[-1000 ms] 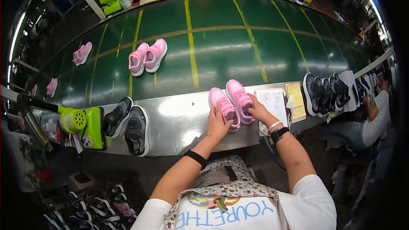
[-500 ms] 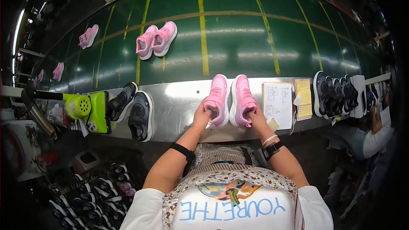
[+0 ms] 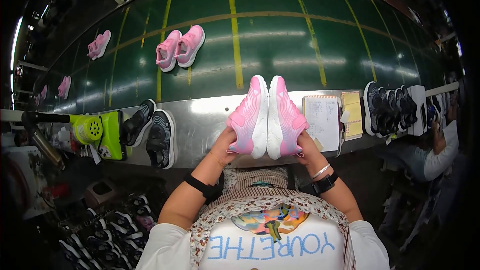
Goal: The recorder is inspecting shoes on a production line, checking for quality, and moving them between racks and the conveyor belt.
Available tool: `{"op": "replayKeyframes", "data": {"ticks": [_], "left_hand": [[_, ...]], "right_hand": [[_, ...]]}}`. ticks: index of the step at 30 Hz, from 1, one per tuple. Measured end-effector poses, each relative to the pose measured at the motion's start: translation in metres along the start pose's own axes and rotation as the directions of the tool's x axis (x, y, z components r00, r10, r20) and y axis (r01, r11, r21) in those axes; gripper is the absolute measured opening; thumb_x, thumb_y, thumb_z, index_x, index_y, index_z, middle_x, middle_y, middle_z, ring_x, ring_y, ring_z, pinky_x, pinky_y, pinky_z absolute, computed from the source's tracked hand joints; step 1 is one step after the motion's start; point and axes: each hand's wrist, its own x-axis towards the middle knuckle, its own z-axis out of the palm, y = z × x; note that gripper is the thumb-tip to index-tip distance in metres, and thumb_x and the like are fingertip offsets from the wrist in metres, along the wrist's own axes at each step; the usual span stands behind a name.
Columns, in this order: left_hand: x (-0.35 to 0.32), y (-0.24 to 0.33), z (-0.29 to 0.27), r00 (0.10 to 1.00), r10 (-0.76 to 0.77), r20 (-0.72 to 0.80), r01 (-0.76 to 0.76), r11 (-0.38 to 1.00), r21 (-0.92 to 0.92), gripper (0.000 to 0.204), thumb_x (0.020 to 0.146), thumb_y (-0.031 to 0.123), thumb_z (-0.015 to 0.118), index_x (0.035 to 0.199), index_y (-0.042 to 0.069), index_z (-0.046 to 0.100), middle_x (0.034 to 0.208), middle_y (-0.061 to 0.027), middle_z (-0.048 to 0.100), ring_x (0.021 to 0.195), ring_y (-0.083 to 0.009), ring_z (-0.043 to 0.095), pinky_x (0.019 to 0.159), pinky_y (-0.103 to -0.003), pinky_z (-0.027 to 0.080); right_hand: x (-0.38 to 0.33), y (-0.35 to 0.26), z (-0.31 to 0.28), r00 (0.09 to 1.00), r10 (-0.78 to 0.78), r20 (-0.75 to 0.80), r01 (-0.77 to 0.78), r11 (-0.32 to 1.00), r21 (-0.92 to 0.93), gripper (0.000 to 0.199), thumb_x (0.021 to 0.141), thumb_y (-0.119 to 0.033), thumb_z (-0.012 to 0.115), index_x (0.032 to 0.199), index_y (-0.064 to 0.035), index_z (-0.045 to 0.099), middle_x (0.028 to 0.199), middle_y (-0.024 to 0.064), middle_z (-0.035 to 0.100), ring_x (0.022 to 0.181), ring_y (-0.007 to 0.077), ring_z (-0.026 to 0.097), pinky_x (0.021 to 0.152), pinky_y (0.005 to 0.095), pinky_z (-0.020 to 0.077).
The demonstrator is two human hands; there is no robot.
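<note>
Over the metal surface, left of a notebook, the left hand grips the left pink shoe near its heel, the right hand likewise the right pink shoe, soles facing.

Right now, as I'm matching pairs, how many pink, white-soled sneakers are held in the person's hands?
2: one pink, white-soled sneaker in the left hand, the other sneaker in the right hand. No held sneaker appears hidden.

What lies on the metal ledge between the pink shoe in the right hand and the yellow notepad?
The head view shows a white-paged notebook there, with a pale slip near its lower left corner.
</note>
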Motion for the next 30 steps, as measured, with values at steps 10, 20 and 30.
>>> {"op": "replayKeyframes", "data": {"ticks": [10,20,30], "left_hand": [[-0.013,0.013,0.016,0.997,0.072,-0.030,-0.069,0.994,0.089,0.051,0.079,0.001,0.047,0.128,0.004,0.035,0.123,-0.0119,0.047,0.109,-0.0231,0.050,0.089,-0.036,0.044],[-0.022,0.026,0.029,0.948,0.293,0.125,-0.314,0.926,0.211,0.062,0.080,0.001,0.047,0.136,0.013,0.022,0.131,-0.0070,0.036,0.117,-0.0194,0.040,0.096,-0.034,0.036],[-0.030,0.021,0.031,0.951,0.303,0.065,-0.305,0.879,0.367,0.078,0.069,-0.009,0.047,0.138,0.015,0.019,0.127,-0.0079,0.038,0.113,-0.0196,0.043,0.092,-0.031,0.037]], "right_hand": [[-0.010,-0.018,0.006,0.987,-0.063,0.146,0.070,0.997,-0.043,0.051,0.082,-0.005,0.048,0.130,-0.0033,0.033,0.122,0.0099,0.046,0.109,0.0193,0.048,0.090,0.0310,0.0406],[-0.018,-0.027,0.026,0.909,-0.329,0.257,0.378,0.910,-0.172,0.067,0.083,-0.004,0.050,0.139,-0.0127,0.014,0.136,0.0080,0.028,0.122,0.0201,0.033,0.100,0.0332,0.0287],[-0.026,-0.018,0.022,0.907,-0.339,0.251,0.392,0.896,-0.209,0.067,0.084,-0.002,0.049,0.139,-0.0124,0.013,0.134,0.0102,0.031,0.120,0.0199,0.034,0.099,0.0318,0.0283]]}}
